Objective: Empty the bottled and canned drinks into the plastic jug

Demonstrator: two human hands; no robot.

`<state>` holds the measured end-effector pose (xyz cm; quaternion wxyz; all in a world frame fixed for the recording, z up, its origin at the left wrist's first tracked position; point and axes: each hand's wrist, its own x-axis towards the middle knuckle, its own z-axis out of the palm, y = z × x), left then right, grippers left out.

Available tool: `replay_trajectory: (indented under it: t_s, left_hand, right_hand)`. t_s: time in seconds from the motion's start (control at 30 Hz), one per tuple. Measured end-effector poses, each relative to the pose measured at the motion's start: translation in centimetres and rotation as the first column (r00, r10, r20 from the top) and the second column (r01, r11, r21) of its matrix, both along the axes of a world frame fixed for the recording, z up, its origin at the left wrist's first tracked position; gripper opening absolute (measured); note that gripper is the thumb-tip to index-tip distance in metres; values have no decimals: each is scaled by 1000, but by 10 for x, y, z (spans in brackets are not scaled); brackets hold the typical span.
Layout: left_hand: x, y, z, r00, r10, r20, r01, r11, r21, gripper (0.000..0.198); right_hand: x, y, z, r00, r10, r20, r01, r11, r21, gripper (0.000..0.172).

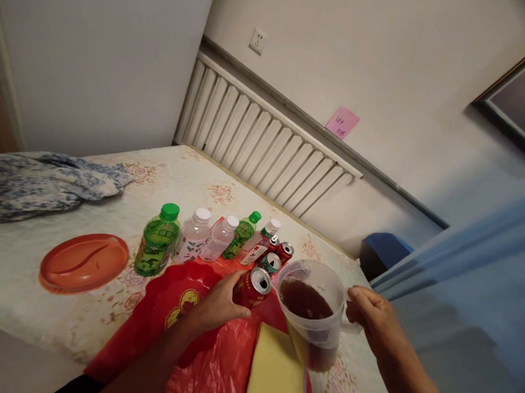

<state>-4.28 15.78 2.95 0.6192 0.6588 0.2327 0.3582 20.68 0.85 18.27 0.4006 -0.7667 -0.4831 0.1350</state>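
Note:
My left hand [222, 301] is wrapped round a red drink can [251, 291], whose top is opened. Close to its right, my right hand [368, 313] grips the handle of a clear plastic measuring jug [311, 330] part filled with dark brown liquid. The can and the jug's rim are apart or barely touching; I cannot tell which. Below the can lie a red scalloped tray [158, 300] with a gold emblem and a crumpled red plastic bag [216, 365]. A yellow cloth or pad [276, 369] lies under the jug's left side.
Behind the tray stand green-capped bottles [157, 243], white-capped bottles [193, 237] and several cans [271, 262]. To the left are an orange oval dish [84, 263] and a blue-patterned cloth [45, 183]. A radiator [257, 137] runs along the wall; a blue curtain [470, 286] hangs at right.

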Motion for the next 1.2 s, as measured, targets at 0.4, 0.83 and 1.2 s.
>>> replay_trajectory:
  t_s: [0.4, 0.83, 1.2]
  left_hand:
    - [0, 1, -7, 1000, 14, -22, -13, 999, 34, 76]
    - [-2, 1, -5, 1000, 12, -22, -11, 999, 31, 76]
    - [0, 0, -6, 999, 39, -38, -38, 998, 40, 73]
  right_hand:
    - [4, 1, 2, 999, 38, 20, -37, 998, -48, 50]
    - [-2, 5, 8, 996, 47, 81, -39, 994, -99, 50]
    - [-5, 7, 10, 994, 42, 98, -32, 994, -104, 50]
